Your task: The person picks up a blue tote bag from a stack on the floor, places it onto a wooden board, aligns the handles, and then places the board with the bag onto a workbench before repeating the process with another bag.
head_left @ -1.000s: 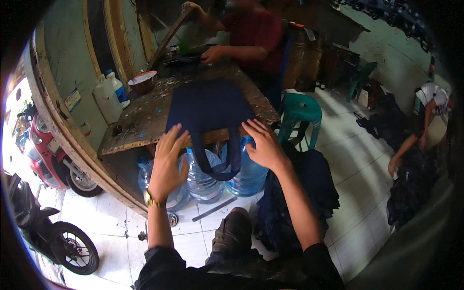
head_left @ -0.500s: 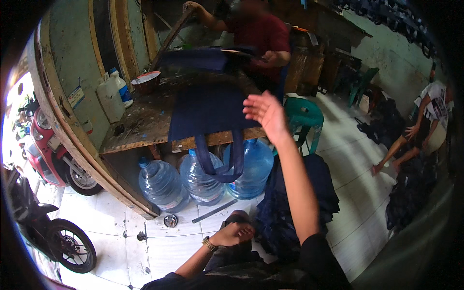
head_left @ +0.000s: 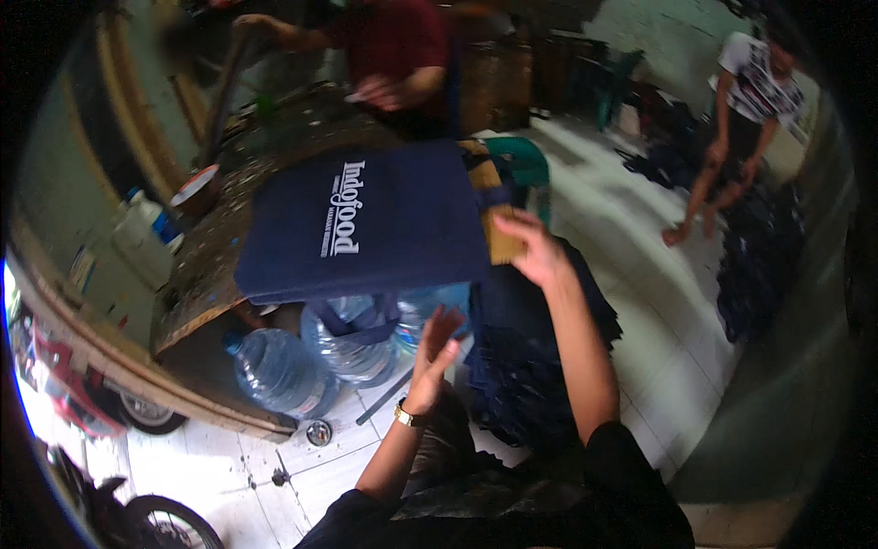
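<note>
A navy fabric tote bag [head_left: 393, 220] with white print lies tilted above the workbench, in front of me. A tan board [head_left: 503, 240] sticks out of its right end beside a navy handle. My right hand [head_left: 535, 252] has its fingers closed over that board's outer edge. Just below the bag's near edge, my left hand [head_left: 432, 361] is raised, empty, its fingers apart and slightly blurred. Another navy handle [head_left: 361, 328] hangs under the bag, in front of the bottles; the bag it belongs to is mostly covered.
Large blue water bottles [head_left: 279, 371] stand under the worn workbench [head_left: 197, 297]. A stack of navy fabric [head_left: 521, 366] sits to the right, near a green stool [head_left: 526, 165]. Behind the bench is a person in a maroon shirt [head_left: 398, 41]; another person [head_left: 750, 110] sits far right. Motorcycles stand left.
The printed bag with its board has come from the far side of the bench toward me. My right hand has closed on the board; my left hand has risen and opened. The view has shifted.
</note>
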`<state>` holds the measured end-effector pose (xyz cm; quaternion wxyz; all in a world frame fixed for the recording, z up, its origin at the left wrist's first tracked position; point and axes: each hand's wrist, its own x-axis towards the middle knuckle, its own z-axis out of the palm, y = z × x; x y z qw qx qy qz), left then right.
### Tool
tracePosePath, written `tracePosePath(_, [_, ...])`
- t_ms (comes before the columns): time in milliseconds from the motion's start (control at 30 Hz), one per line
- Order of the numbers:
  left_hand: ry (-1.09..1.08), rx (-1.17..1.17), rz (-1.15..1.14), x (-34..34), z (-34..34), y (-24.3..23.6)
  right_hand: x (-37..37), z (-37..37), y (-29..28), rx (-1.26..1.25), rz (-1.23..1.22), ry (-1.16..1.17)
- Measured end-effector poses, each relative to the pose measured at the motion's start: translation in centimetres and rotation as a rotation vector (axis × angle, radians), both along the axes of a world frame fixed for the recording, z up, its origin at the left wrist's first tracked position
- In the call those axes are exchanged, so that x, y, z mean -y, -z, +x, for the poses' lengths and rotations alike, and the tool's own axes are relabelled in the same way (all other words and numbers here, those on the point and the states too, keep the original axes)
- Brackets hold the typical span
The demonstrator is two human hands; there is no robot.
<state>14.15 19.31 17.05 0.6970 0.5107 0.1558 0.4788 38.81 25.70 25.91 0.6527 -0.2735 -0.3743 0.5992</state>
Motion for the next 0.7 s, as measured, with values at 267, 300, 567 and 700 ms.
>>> tracePosePath(267, [0.046, -0.025, -0.199, 5.7, 13.2, -3.2, 25.3, 0.6, 9.0, 0.288, -0.034, 0.97])
tracePosePath(300, [0.082, -0.003, -0.221, 6.1, 15.3, -2.7, 26.8, 0.1, 7.7, 0.207, -0.035, 1.041])
tracePosePath(567, [0.388, 0.008, -0.313, 0.8, 33.8, 2.5, 38.8, 2.6, 10.7, 0.457, -0.337, 1.563])
tracePosePath(700, [0.444, 0.061, -0.32, -0.5, 40.4, 3.3, 43.3, 0.9, 10.3, 0.528, -0.469, 1.715])
